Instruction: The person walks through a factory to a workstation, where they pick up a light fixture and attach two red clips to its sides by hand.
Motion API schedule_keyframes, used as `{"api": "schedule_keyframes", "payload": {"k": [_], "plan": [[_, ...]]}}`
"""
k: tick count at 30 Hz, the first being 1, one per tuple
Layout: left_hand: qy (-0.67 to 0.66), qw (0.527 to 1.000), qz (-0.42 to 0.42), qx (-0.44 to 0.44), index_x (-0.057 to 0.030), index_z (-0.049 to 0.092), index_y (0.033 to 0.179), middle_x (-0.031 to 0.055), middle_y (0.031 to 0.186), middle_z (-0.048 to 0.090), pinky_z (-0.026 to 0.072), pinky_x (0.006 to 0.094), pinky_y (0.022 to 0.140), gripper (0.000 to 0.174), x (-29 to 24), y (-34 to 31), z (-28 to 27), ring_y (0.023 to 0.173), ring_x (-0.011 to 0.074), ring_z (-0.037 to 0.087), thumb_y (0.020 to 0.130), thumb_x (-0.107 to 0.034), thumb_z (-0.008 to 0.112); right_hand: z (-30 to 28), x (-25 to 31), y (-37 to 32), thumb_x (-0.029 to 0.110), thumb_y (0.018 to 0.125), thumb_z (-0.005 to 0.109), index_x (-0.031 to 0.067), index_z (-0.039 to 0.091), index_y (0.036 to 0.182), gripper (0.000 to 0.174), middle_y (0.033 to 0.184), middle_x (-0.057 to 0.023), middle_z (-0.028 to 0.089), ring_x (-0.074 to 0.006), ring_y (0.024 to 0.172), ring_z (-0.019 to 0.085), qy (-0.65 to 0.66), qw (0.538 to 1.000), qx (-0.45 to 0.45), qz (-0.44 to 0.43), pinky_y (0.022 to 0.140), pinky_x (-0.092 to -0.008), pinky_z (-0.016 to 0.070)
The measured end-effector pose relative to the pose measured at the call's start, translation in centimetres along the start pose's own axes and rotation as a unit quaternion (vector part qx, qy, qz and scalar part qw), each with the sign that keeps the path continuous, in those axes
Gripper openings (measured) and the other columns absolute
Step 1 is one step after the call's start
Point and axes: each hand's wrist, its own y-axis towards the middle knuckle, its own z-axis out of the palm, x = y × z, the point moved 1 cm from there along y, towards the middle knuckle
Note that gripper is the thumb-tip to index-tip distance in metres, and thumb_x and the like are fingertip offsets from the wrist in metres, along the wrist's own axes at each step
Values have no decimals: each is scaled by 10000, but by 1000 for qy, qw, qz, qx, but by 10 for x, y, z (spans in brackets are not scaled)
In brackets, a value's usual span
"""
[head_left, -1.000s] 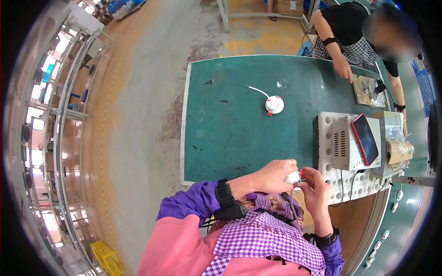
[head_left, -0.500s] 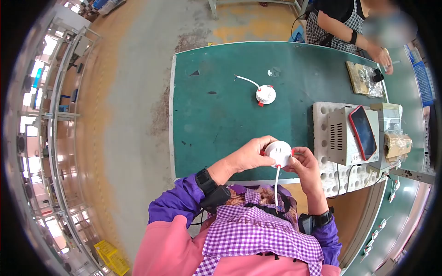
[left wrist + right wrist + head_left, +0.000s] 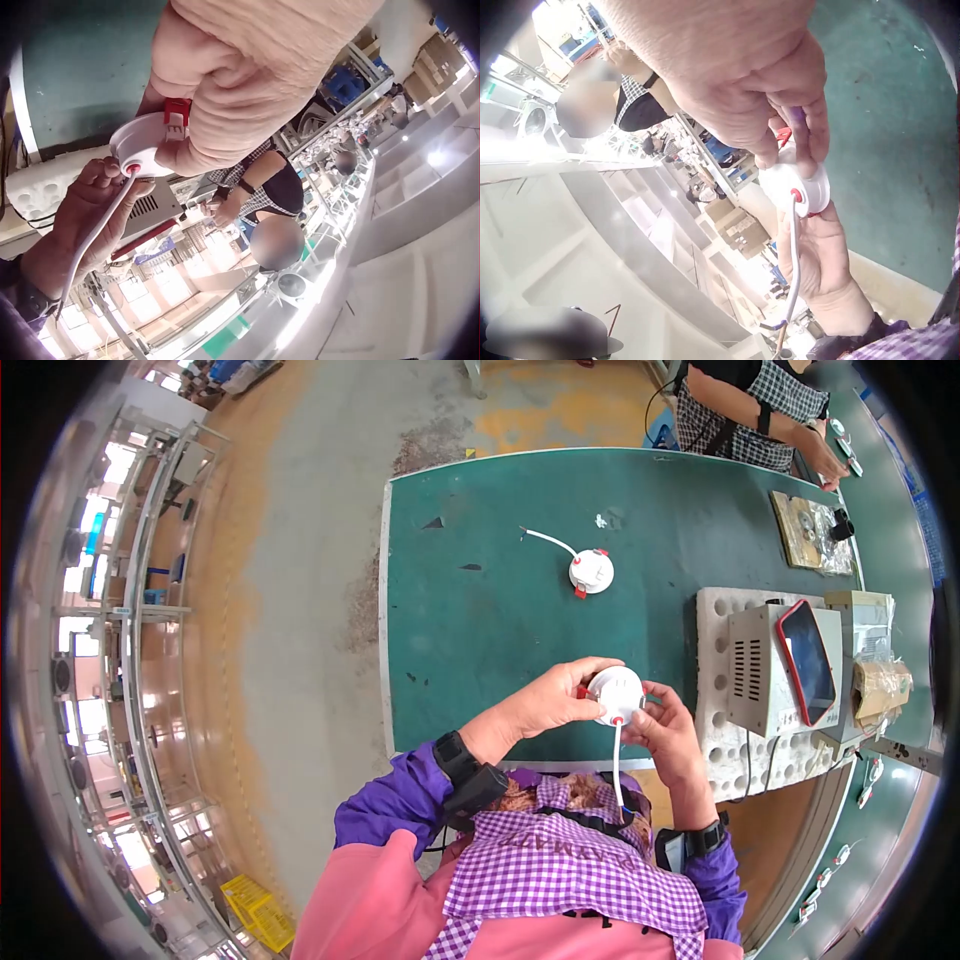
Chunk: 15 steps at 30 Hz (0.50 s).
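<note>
A round white downlight (image 3: pixel 617 695) with red clips is held between both hands above the table's near edge. Its white cable (image 3: pixel 618 765) leaves a red grommet and hangs toward the checked apron. My left hand (image 3: pixel 548 705) grips the left rim beside a red clip (image 3: pixel 177 112), thumb on the back face. On the opposite side, my right hand (image 3: pixel 670 735) pinches the rim between thumb and fingers; these fingers partly cover the housing in the right wrist view. A second white downlight (image 3: pixel 592 572) lies farther back on the green table (image 3: pixel 480 650), its cable pointing left.
To the right, a white foam block (image 3: pixel 712 660) carries a metal box (image 3: pixel 755 670) with a red-edged phone (image 3: pixel 806 663) on it. Behind it lies a wooden board (image 3: pixel 800 535). Another person (image 3: pixel 745 415) works at the far right corner. More downlights (image 3: pixel 825 878) line the right-hand bench.
The held downlight, first low and mostly covered by the hands, has come forward and turned back face up, its cable now hanging toward the body. The other person's hands have moved right.
</note>
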Motion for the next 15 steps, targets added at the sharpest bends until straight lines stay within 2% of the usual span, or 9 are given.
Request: {"api": "schedule_keyframes", "payload": {"k": [2,6,8,10,12,13,15], "plan": [[-16,1000,-8,7,10,367,1305,70,1161,518,403,297,942,584,5,5,-1,1071,142,500,765,44,587,-4,-8,7,79,796,655,-10,390,1170,467,913,-119,611,-153,695,613,12,1000,5,11,611,-255,509],[-2,1000,-19,-18,8,368,1303,94,1166,507,420,299,921,555,15,17,-15,1067,161,501,815,-70,620,-13,-21,23,68,810,636,-2,378,1181,458,875,-89,603,-129,642,576,54,997,-26,43,581,-236,482],[81,992,-34,-90,3,393,1285,108,1149,508,446,292,883,523,21,24,-33,1036,164,516,835,-131,623,-24,-30,31,69,817,629,1,371,1184,455,853,-71,597,-121,631,564,91,992,-67,48,589,-232,477],[98,976,-25,-191,9,492,1182,70,1012,569,472,255,791,384,25,33,-56,898,120,562,840,-122,609,-34,-37,42,69,820,624,6,368,1183,448,857,-66,593,-115,629,555,89,993,-71,44,586,-234,472],[137,950,-15,-280,10,518,1150,30,910,585,456,212,705,346,27,42,-78,810,82,554,840,-118,603,-43,-42,53,67,822,621,8,373,1178,438,862,-66,592,-114,640,557,78,992,-102,8,581,-233,465],[148,942,15,-299,13,540,1130,3,852,575,422,193,619,326,26,48,-86,735,52,518,840,-121,600,-46,-43,59,81,844,595,35,387,1179,397,869,-43,581,-95,664,544,65,993,-103,-2,590,-213,451],[191,925,26,-326,15,549,1120,-8,834,563,415,193,601,317,24,63,-104,715,44,502,839,-123,601,-45,-41,66,82,846,593,32,385,1181,398,875,-43,581,-94,688,543,60,992,-114,-9,597,-215,449]]}}
